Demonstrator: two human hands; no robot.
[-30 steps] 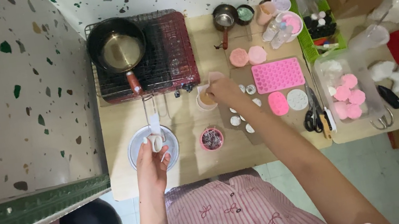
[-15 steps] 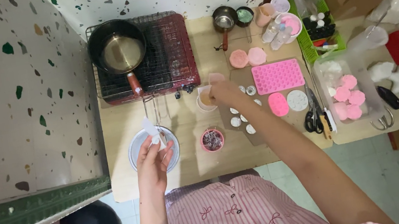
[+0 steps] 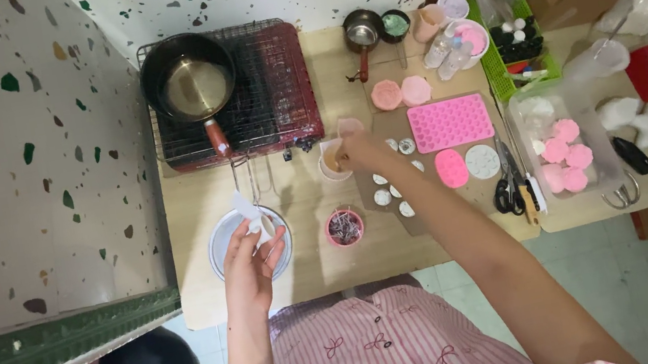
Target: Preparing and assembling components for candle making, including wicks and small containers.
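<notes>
My left hand point(image 3: 249, 257) hovers over a round metal plate point(image 3: 222, 235) at the table's front left and pinches a small white strip of paper point(image 3: 247, 209) between thumb and fingers. My right hand point(image 3: 361, 149) reaches to a small white cup point(image 3: 328, 170) near the table's middle, its fingertips at the cup's rim; what they grip is too small to tell. A pink piece point(image 3: 349, 125) lies just behind that hand. Several small round white moulds point(image 3: 383, 196) sit on brown card right of the cup.
A dark saucepan point(image 3: 188, 77) stands on a red wire-topped stove point(image 3: 271, 85) at the back left. A pink bowl point(image 3: 344, 227) of wicks sits at the front. Pink silicone moulds point(image 3: 450, 122), scissors point(image 3: 509, 185), a green basket point(image 3: 517, 41) and a clear tub point(image 3: 591, 135) crowd the right.
My left hand has turned and lowered slightly over the plate, shifting the white strip in its fingers. My right hand stays at the cup.
</notes>
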